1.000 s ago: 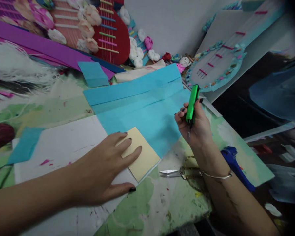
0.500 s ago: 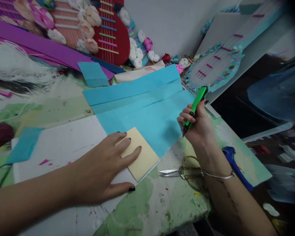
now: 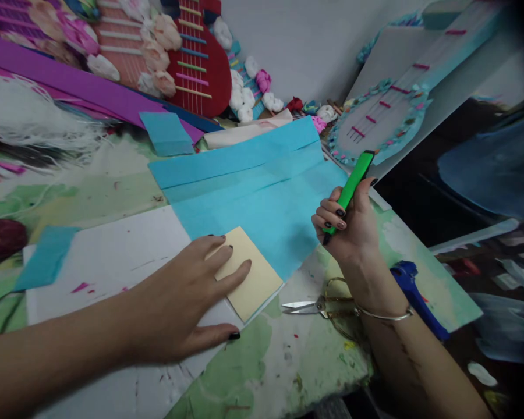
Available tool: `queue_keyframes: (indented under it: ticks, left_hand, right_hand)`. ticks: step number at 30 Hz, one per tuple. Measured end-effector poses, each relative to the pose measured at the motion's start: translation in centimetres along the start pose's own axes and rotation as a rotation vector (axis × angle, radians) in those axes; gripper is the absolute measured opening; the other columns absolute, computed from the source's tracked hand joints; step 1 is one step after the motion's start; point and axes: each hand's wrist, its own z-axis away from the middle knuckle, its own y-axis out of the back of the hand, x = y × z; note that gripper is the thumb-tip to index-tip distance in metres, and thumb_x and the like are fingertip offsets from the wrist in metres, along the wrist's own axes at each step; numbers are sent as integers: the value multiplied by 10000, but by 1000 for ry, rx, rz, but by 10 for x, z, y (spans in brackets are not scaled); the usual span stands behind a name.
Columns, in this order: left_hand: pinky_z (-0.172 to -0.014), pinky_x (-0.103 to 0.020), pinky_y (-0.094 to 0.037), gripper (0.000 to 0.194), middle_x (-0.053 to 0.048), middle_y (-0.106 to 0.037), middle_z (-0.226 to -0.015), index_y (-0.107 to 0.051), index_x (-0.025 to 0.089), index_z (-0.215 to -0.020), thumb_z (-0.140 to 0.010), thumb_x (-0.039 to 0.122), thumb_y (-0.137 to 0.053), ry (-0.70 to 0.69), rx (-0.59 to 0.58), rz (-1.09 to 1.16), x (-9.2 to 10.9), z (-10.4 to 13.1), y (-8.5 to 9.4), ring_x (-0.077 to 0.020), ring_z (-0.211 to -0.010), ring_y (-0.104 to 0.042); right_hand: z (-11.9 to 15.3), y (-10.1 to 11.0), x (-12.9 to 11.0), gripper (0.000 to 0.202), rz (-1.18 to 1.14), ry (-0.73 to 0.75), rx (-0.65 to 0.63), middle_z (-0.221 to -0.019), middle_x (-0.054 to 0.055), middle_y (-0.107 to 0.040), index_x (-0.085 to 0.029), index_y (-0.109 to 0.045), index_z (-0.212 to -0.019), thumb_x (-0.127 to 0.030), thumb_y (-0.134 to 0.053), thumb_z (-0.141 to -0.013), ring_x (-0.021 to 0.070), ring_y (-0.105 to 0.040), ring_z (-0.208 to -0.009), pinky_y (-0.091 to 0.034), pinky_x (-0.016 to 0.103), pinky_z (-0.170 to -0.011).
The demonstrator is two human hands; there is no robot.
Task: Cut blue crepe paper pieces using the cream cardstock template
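My left hand (image 3: 187, 297) lies spread, its fingertips resting on a pale yellow square of card (image 3: 255, 279). Beneath the card's upper edges runs a large sheet of blue crepe paper (image 3: 244, 203) with fold lines across it. Raised over the right side of that sheet, my right hand (image 3: 349, 218) has its fingers wrapped round a green utility knife (image 3: 351, 183). The knife is tilted, its black upper end near my thumb; the blade does not show clearly. Scissors (image 3: 314, 305) with gold-coloured handles lie partly open on the table, beside my right wrist.
White board (image 3: 122, 250) lies under my left arm, with a blue paper strip (image 3: 48, 256) at its left. A blue-handled tool (image 3: 419, 299) sits beyond my right forearm. Decorated guitar shapes (image 3: 201, 64) and a small blue piece (image 3: 166, 132) are at the back. The table edge (image 3: 327, 384) is close.
My right hand has shifted slightly left and turned a little, and the knife's dark lower tip shows less now. The left hand and the card have stayed put.
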Motion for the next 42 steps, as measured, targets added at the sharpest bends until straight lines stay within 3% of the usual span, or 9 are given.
queue_keyframes:
  ticks: [12, 19, 24, 27, 30, 33, 35, 37, 42]
  left_hand:
    - [-999, -590, -384, 676, -190, -556, -1208, -427, 176, -1415, -873, 567, -522, -24, -10, -3, -3, 0, 0, -408, -1187, -470]
    - [-1036, -587, -349, 670, -182, -550, -1220, -453, 184, -1390, -854, 576, -542, 46, 25, 23, 3, 1, -3, -400, -1220, -435]
    - [-1048, -585, -332, 660, -177, -538, -1229, -448, 181, -1389, -860, 567, -532, 66, 33, 13, 5, 1, -3, -399, -1228, -421]
    - [-1036, -582, -338, 691, -177, -544, -1205, -431, 184, -1413, -857, 581, -532, 42, 26, 15, 3, 0, -2, -402, -1211, -429]
    - [-1037, -579, -332, 750, -160, -545, -1168, -381, 199, -1463, -845, 590, -547, 34, 15, 31, 1, 0, -2, -388, -1177, -442]
    - [-1016, -585, -345, 757, -151, -533, -1151, -367, 223, -1479, -839, 579, -561, 28, 9, 56, 1, -1, -2, -384, -1147, -449]
    - [-1005, -600, -347, 727, -147, -520, -1156, -383, 259, -1471, -835, 553, -577, 29, 10, 59, 3, -2, -1, -390, -1146, -445]
    - [-1006, -616, -341, 699, -147, -505, -1174, -405, 288, -1456, -829, 528, -597, 40, 9, 45, 6, -2, 0, -402, -1165, -434]
    - [-1009, -616, -354, 656, -162, -506, -1187, -446, 272, -1430, -834, 496, -604, 32, 3, 17, 9, -3, 5, -411, -1182, -436]
  right_hand:
    - [3, -1, 5, 700, 87, -14, -18, -427, -76, -330, -198, -490, -556, -828, -328, -814, 44, -245, -329, -326, 212, -416]
    - [6, -3, 3, 574, 84, 1, 7, -438, -82, -311, -199, -482, -566, -688, -438, -863, 44, -228, -329, -321, 216, -406]
    - [5, -3, 5, 538, 13, 8, 3, -452, -83, -312, -196, -485, -586, -612, -404, -917, 40, -238, -334, -322, 205, -404]
    - [3, -3, 8, 462, -18, 32, -20, -498, -78, -399, -202, -520, -639, -605, -547, -862, 46, -348, -374, -407, 211, -451]
    - [1, -1, 13, 149, -16, 82, -89, -661, -43, -587, -198, -615, -804, -325, -691, -822, 76, -575, -584, -532, 236, -663]
    - [3, -2, 19, 99, 106, 147, -78, -828, -4, -699, -195, -659, -878, -200, -709, -793, 119, -659, -839, -543, 237, -766]
    - [5, -4, 23, 84, 217, 211, -20, -876, 10, -727, -197, -672, -853, -259, -706, -809, 124, -660, -840, -537, 209, -674]
    - [9, -8, 26, 115, 280, 234, 16, -852, 10, -735, -194, -665, -826, -303, -702, -814, 93, -625, -664, -482, 178, -513]
    - [11, -11, 31, 255, 244, 190, -19, -607, -47, -629, -180, -551, -698, -260, -793, -705, 27, -434, -403, -326, 149, -361]
